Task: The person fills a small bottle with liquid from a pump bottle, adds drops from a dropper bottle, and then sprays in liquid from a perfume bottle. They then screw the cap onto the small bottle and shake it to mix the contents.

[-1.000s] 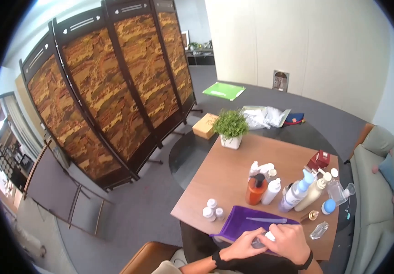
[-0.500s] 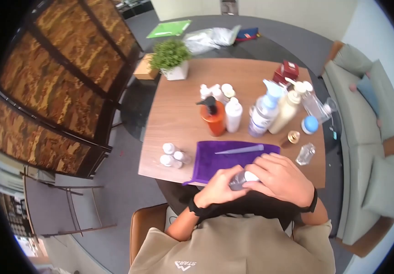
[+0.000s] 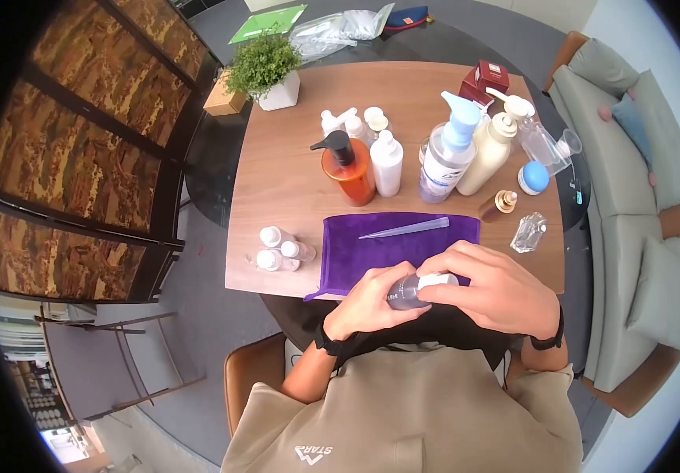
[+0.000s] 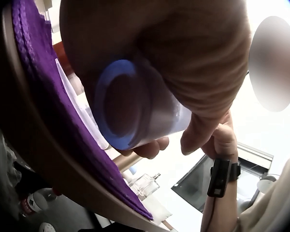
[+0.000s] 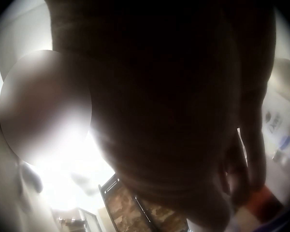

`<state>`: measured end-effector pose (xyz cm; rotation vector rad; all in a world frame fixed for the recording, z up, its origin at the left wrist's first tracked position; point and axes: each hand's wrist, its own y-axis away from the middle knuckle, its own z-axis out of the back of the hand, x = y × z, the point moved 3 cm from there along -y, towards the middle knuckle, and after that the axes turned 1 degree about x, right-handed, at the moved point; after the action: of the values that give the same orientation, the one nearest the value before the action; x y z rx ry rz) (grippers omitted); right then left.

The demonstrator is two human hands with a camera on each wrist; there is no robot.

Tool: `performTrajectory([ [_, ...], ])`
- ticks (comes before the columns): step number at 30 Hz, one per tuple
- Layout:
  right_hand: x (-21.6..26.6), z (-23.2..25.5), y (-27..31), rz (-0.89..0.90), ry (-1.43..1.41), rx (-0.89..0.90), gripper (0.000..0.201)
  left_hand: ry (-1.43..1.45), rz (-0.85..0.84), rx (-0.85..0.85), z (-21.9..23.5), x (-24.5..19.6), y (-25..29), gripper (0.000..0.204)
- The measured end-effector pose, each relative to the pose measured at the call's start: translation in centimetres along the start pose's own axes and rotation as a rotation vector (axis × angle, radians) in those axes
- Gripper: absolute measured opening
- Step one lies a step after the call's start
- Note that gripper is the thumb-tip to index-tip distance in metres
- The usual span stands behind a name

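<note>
A small clear bottle (image 3: 405,293) with a white cap (image 3: 438,280) lies tilted between both hands, over the near edge of the table. The left hand (image 3: 373,301) grips its body, and in the left wrist view the round base of the bottle (image 4: 121,104) shows under the curled fingers. At the white cap, the thumb and fingers of the right hand (image 3: 497,290) pinch from the other side. Just beyond the hands is a purple cloth (image 3: 356,256), with a pale tapered stick (image 3: 407,229) on it. The right wrist view is mostly dark palm.
Small white-capped bottles (image 3: 278,258) stand left of the cloth. Behind it are an orange pump bottle (image 3: 349,173), a white bottle (image 3: 387,165), a blue-topped pump bottle (image 3: 444,162) and a cream one (image 3: 484,158). A glass bottle (image 3: 528,233) and blue-lidded jar (image 3: 533,178) are at right.
The head view has tilted downward, bringing the table and the person's shirt into fuller view. Both hands still hold the bottle and its cap.
</note>
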<state>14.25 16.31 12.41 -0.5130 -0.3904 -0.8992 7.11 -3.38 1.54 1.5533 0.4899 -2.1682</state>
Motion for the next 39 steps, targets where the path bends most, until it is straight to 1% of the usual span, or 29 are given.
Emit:
performTrajectory([
  [1, 0.1, 0.0, -0.1, -0.002, -0.031, -0.045, 0.034, 0.0, 0.002, 0.0, -0.2, 0.2, -0.1, 0.04],
  [2, 0.3, 0.1, -0.3, -0.005, -0.063, -0.091, 0.034, 0.017, -0.08, -0.048, -0.3, 0.5, -0.2, 0.043],
  [3, 0.8, -0.1, -0.5, -0.006, -0.064, -0.091, 0.034, 0.034, -0.162, -0.096, -0.2, 0.5, -0.2, 0.045],
  [4, 1.1, -0.3, -0.7, -0.124, -0.045, -0.115, 0.034, 0.034, -0.159, -0.095, -0.2, 0.5, -0.2, 0.045],
  [5, 1.2, -0.3, -0.7, -0.241, -0.025, -0.138, 0.033, -0.008, -0.107, -0.063, -0.1, 0.6, -0.1, 0.046],
  [6, 1.1, -0.3, -0.5, -0.242, -0.027, -0.138, 0.033, -0.051, -0.054, -0.031, 0.1, 0.7, 0.0, 0.047],
  [8, 0.5, -0.8, 0.2, -0.276, -0.015, 0.024, 0.035, -0.05, -0.041, -0.013, 0.2, 0.6, 0.1, 0.048],
  [9, 0.4, -0.8, 0.3, -0.19, -0.041, -0.034, 0.034, -0.03, -0.045, -0.027, 0.0, 0.5, 0.0, 0.048],
  [10, 0.5, -0.8, 0.4, -0.18, -0.049, -0.032, 0.034, -0.011, -0.044, -0.044, -0.1, 0.4, 0.1, 0.048],
  [12, 1.3, -0.3, 0.3, -0.073, 0.087, -0.038, 0.036, 0.011, -0.059, -0.048, 0.2, 0.3, -0.1, 0.048],
  [14, 1.9, 0.1, -0.1, -0.07, 0.095, -0.026, 0.035, 0.079, -0.059, 0.033, 0.4, 0.0, -0.2, 0.05],
  [15, 2.0, 0.5, -0.1, -0.053, 0.102, -0.066, 0.033, 0.111, -0.052, 0.049, 0.5, 0.3, -0.2, 0.055],
  [17, 1.9, 1.4, 0.2, -0.042, 0.118, -0.137, 0.03, 0.111, -0.049, 0.031, 0.8, 1.6, -0.1, 0.057],
  [18, 2.1, 1.6, 0.5, -0.028, 0.116, -0.132, 0.03, 0.113, -0.048, 0.029, 0.9, 2.1, 0.1, 0.06],
  [19, 2.1, 2.1, 0.8, -0.065, 0.096, -0.208, 0.032, 0.172, 0.008, 0.011, 1.2, 1.9, 0.2, 0.061],
  [20, 2.1, 2.4, 1.2, -0.108, 0.075, -0.284, 0.034, 0.172, 0.01, 0.004, 1.3, 1.9, 0.3, 0.061],
  [21, 2.0, 2.6, 1.7, -0.132, 0.074, -0.322, 0.039, 0.152, -0.008, -0.081, 1.4, 1.9, 0.3, 0.061],
  [22, 2.0, 2.5, 1.9, -0.137, 0.075, -0.317, 0.039, 0.135, -0.027, -0.162, 1.4, 2.0, 0.3, 0.061],
  [23, 1.9, 2.4, 2.3, -0.157, 0.064, -0.371, 0.04, 0.022, -0.031, -0.202, 1.5, 2.3, 0.2, 0.061],
  [24, 1.8, 2.4, 2.7, -0.177, 0.055, -0.425, 0.041, 0.013, -0.042, -0.254, 1.4, 2.8, 0.2, 0.057],
  [27, 1.5, 2.1, 3.8, -0.231, 0.007, -0.453, 0.042, 0.014, -0.057, -0.278, 1.4, 3.2, 0.0, 0.052],
  [29, 1.4, 2.1, 4.8, -0.257, -0.013, -0.474, 0.043, 0.141, 0.002, -0.306, 1.4, 3.4, 0.2, 0.049],
  [30, 1.2, 2.2, 5.4, -0.29, -0.019, -0.492, 0.043, 0.143, 0.003, -0.304, 1.4, 3.6, 0.2, 0.049],
  [32, 0.7, 2.2, 6.0, -0.32, -0.026, -0.51, 0.043, 0.16, -0.057, -0.318, 1.5, 3.9, 0.1, 0.049],
  [34, -0.5, 1.5, 5.8, -0.457, 0.02, -0.512, 0.044, 0.211, -0.058, -0.319, 1.1, 3.8, -0.1, 0.049],
  [35, -1.2, 0.6, 5.7, -0.489, -0.004, -0.514, 0.039, 0.261, -0.063, -0.312, 0.9, 3.6, -0.2, 0.049],
  [36, -1.8, -0.3, 5.4, -0.48, -0.011, -0.508, 0.039, 0.257, -0.059, -0.324, 0.8, 3.5, -0.3, 0.049],
  [38, -3.2, -2.5, 5.1, -0.54, -0.082, -0.416, 0.036, 0.216, -0.078, -0.312, 0.8, 3.3, -0.4, 0.05],
  [39, -3.5, -3.3, 4.8, -0.573, -0.138, -0.388, 0.034, 0.163, -0.056, -0.304, 0.9, 3.3, -0.3, 0.056],
])
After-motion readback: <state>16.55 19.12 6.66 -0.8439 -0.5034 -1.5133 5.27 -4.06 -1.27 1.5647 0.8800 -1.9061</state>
